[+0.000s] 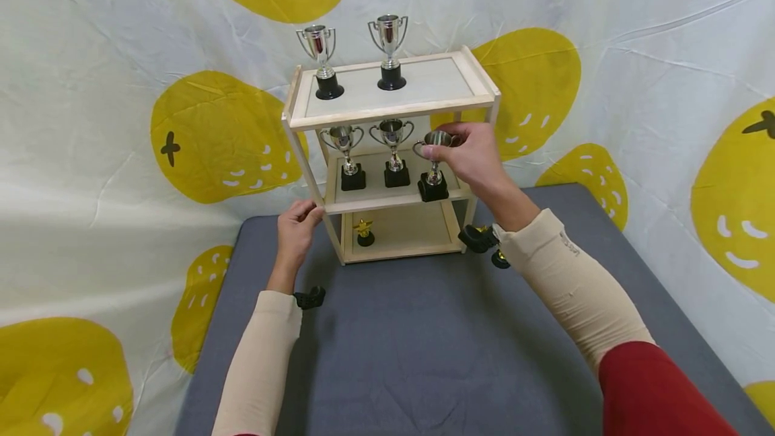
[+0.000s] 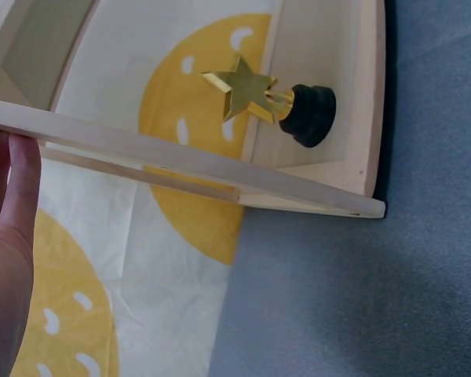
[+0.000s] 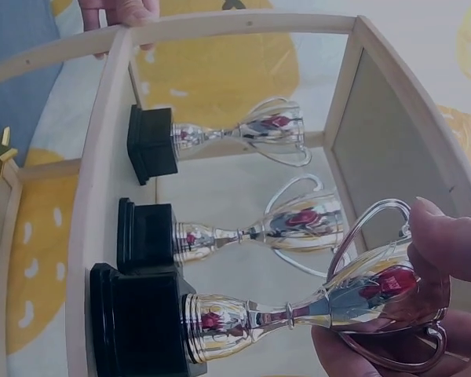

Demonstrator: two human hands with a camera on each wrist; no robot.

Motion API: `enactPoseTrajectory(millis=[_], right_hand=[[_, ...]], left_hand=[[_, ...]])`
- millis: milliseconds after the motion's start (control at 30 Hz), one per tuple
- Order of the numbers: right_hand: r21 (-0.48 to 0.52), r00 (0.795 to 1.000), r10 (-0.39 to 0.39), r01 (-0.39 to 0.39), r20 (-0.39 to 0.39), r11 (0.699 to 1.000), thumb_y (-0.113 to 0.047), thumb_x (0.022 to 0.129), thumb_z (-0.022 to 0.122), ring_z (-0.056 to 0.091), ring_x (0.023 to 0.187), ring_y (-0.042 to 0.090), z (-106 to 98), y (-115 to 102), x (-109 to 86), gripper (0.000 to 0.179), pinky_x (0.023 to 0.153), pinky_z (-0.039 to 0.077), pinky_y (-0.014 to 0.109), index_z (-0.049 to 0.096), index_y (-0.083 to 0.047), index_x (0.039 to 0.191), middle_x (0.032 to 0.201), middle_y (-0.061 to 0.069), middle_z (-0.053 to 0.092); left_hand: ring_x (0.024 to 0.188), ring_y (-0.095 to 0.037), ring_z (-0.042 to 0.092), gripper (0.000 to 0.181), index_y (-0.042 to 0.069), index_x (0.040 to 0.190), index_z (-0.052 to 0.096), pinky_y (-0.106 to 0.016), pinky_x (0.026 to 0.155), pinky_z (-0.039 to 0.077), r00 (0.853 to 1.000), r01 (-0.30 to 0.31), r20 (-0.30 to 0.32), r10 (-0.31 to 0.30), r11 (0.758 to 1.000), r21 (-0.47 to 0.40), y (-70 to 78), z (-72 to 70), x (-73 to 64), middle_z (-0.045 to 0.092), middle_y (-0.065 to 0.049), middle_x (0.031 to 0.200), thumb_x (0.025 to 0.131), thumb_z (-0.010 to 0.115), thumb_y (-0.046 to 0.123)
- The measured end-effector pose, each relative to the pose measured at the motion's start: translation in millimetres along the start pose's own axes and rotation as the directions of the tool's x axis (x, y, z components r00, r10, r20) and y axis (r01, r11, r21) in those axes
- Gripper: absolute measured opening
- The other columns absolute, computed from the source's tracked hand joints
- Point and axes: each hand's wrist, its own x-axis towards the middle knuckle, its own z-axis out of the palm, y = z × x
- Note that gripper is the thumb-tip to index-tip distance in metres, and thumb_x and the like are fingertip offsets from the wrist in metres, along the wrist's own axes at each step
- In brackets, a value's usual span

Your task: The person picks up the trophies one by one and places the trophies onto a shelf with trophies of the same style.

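Observation:
My right hand [image 1: 478,157] grips a silver trophy cup [image 1: 434,170] by its bowl, thumb on the near side. The cup is upright, its black base at the front right of the middle shelf; whether the base touches the wood I cannot tell. Two similar trophy cups, a left one [image 1: 345,147] and a centre one [image 1: 393,147], stand beside it, also seen in the right wrist view. My left hand [image 1: 297,231] pinches the left front post of the wooden shelf rack [image 1: 393,204] near the middle shelf; its fingers [image 2: 20,184] meet the post in the left wrist view.
Two silver trophies, one left [image 1: 321,59] and one right [image 1: 389,52], stand on the top shelf. A gold star trophy [image 1: 364,233] stands on the bottom shelf. Another small trophy [image 1: 500,259] is partly hidden behind my right wrist on the grey table [image 1: 393,355]. A patterned cloth [image 1: 121,120] hangs behind.

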Motion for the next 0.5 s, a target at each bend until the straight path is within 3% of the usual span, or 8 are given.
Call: enactPoseTrajectory(millis=[200, 400, 500], right_hand=[[-0.007, 1.000, -0.018, 0.018, -0.023, 1.000, -0.012, 0.083, 0.088, 0.053, 0.077, 0.018, 1.5, 1.9, 4.4, 0.032, 0.065, 0.047, 0.026, 0.077, 0.002, 0.110, 0.081, -0.001, 0.061], [0.013, 0.999, -0.026, 0.026, -0.027, 1.000, -0.008, 0.085, 0.087, 0.057, 0.083, 0.017, 4.0, 1.9, 8.1, 0.032, 0.069, 0.051, 0.024, 0.076, 0.003, 0.113, 0.097, 0.005, 0.068], [0.008, 1.000, -0.017, 0.017, -0.026, 1.000, -0.008, 0.086, 0.085, 0.057, 0.082, 0.017, 6.0, 2.3, 9.9, 0.032, 0.068, 0.051, 0.023, 0.075, 0.003, 0.115, 0.097, 0.006, 0.067]], left_hand=[[0.098, -0.003, 0.066, 0.032, -0.010, 0.123, 0.072, -0.012, 0.087, 0.059, 1.000, 0.019, 0.001, -0.019, 1.000, 0.020, 1.8, -0.1, -0.6, 0.062, 0.008, 0.097, 0.100, 0.071, 0.013], [0.097, -0.003, 0.065, 0.032, -0.010, 0.123, 0.072, -0.011, 0.088, 0.058, 1.000, 0.023, 0.005, -0.023, 0.999, 0.027, 1.1, -0.3, -1.0, 0.062, 0.006, 0.098, 0.101, 0.070, 0.013], [0.097, -0.003, 0.066, 0.032, -0.010, 0.123, 0.072, -0.011, 0.088, 0.058, 1.000, 0.025, 0.002, -0.026, 0.999, 0.021, 0.4, 0.1, -0.7, 0.062, 0.007, 0.098, 0.100, 0.070, 0.012]])
